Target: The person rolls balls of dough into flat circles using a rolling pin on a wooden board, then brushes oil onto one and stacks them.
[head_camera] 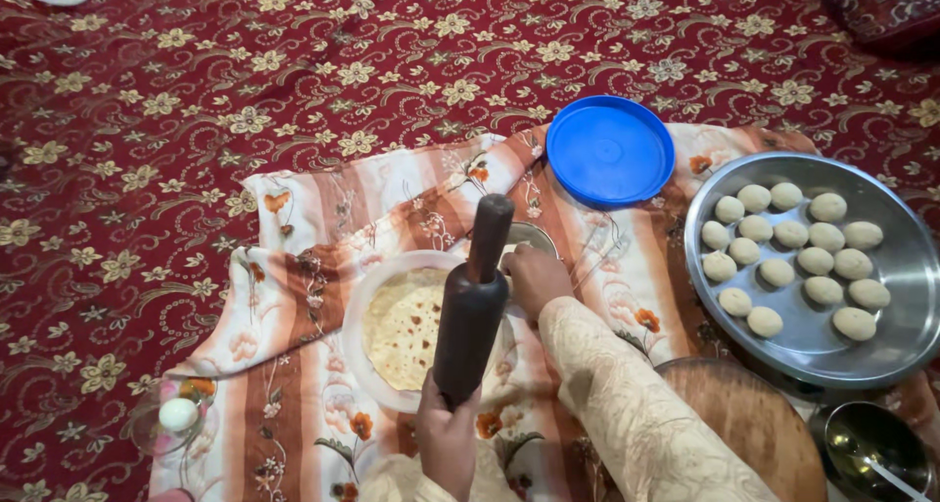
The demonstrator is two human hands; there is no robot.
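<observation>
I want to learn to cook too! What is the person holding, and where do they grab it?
The left hand grips a dark wooden rolling pin by its lower handle end. The right hand rests by the flatbread plate; what it holds cannot be told.

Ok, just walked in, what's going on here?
A person sits over a striped floral cloth. The left hand grips a dark wooden rolling pin upright above a flatbread in a white container. The right hand rests at its far edge. Dough balls fill a steel tray alongside.

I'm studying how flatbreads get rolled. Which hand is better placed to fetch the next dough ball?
Probably the right hand: it holds no tool and is nearer the steel tray of dough balls. The left hand grips the rolling pin.
</observation>
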